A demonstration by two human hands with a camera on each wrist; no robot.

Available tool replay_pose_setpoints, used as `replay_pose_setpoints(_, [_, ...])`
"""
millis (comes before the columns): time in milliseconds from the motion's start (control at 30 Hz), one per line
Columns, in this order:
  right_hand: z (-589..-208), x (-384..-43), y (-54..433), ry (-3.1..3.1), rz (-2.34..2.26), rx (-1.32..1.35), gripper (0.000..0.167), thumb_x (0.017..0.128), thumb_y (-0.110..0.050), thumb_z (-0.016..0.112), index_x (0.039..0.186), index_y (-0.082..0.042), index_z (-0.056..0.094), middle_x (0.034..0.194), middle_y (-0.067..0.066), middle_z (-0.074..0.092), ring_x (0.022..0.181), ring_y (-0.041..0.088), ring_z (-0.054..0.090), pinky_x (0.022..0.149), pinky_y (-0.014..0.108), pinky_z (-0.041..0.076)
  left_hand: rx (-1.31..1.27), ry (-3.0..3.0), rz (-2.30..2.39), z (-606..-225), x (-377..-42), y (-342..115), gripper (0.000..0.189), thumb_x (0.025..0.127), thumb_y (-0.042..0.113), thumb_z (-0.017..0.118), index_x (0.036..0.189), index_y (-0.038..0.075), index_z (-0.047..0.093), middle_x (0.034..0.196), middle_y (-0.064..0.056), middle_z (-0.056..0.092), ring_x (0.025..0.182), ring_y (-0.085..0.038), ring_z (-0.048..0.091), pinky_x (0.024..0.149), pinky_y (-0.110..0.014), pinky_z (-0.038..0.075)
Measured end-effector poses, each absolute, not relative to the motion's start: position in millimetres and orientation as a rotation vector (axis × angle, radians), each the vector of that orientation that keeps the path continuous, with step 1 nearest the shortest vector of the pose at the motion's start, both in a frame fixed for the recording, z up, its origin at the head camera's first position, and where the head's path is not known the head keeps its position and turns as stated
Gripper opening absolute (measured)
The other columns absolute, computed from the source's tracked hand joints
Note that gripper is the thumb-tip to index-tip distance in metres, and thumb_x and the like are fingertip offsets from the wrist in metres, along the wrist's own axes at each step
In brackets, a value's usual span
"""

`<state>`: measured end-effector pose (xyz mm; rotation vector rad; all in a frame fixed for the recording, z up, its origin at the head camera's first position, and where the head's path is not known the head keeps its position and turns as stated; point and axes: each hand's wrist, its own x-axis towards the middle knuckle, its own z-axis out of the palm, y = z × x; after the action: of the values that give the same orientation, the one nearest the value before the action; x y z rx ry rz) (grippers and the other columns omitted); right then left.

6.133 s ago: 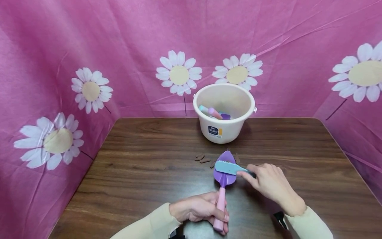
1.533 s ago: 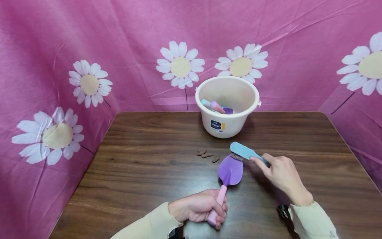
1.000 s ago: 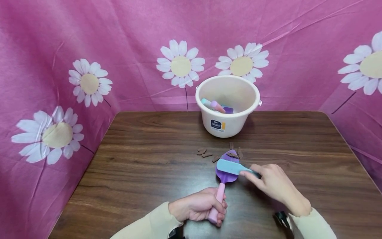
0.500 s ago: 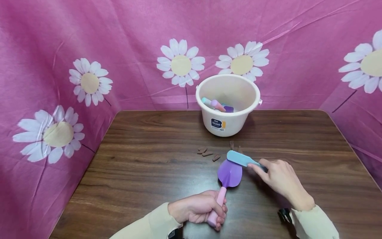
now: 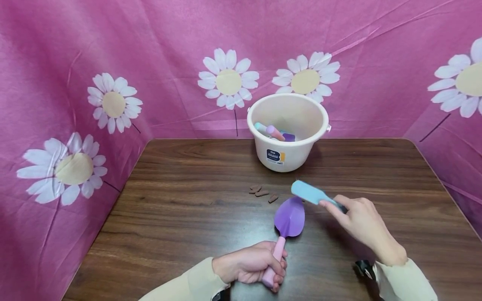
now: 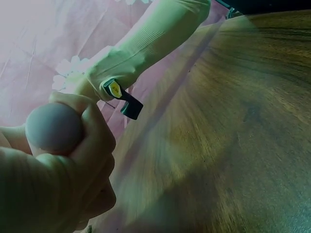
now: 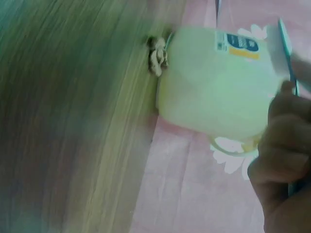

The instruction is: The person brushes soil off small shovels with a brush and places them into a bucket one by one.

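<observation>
My left hand (image 5: 251,263) grips the pink handle of a purple trowel (image 5: 290,217), whose blade points away toward the bucket; the handle's round end (image 6: 54,127) shows in the left wrist view. Between thumb and fingers, my right hand (image 5: 363,221) holds a light blue brush (image 5: 308,192) by its handle. Its bristles are hidden beneath. The brush head hovers just past the blade's tip, and only a sliver of it shows in the right wrist view. Several small brown chips (image 5: 261,193) lie left of the tip; others may be hidden under the brush. No chip is visible on the blade.
A cream bucket (image 5: 286,156) with a label stands behind the chips. Inside it are a pink-handled tool (image 5: 275,133), a mint one (image 5: 260,128) and something purple (image 5: 288,137). A pink daisy cloth (image 5: 169,62) hangs behind the wooden table (image 5: 180,200).
The brush has swept back and forth between blade and tip, and has just moved right and upward off the tip. The trowel stays in the left hand, shifted slightly.
</observation>
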<state>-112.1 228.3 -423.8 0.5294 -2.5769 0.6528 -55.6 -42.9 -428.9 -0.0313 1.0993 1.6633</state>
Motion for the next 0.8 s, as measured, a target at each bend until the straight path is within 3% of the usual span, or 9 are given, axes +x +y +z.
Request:
replay_pose_setpoints(267, [-430.0,-98.5,209.6,-2.649,0.657,0.82,0.042,0.079,-0.032,0.077,0.062,-0.031,0.038,0.059,-0.023,0.015,0.051,-0.011,0.014,0.042,0.008,0.014,-0.037,1.117,1.697,-429.5,-54.6,-43.6,0.038,0.076,-0.016,0.044,0.1,0.012,0.034,0.077,0.002,0.045,0.054,-0.009,0.046,0.051,-0.019,0.048])
replay_pose_setpoints(800, [-435.7,-97.9,207.0,-2.656,0.571,0.73,0.044,0.08,-0.036,0.076,0.06,-0.029,0.036,0.058,-0.021,0.012,0.049,-0.008,0.013,0.042,0.013,0.014,-0.02,1.137,1.671,-424.1,-57.9,-42.9,0.039,0.076,-0.016,0.046,0.097,0.014,0.033,0.076,0.003,0.045,0.054,-0.008,0.047,0.051,-0.019,0.049])
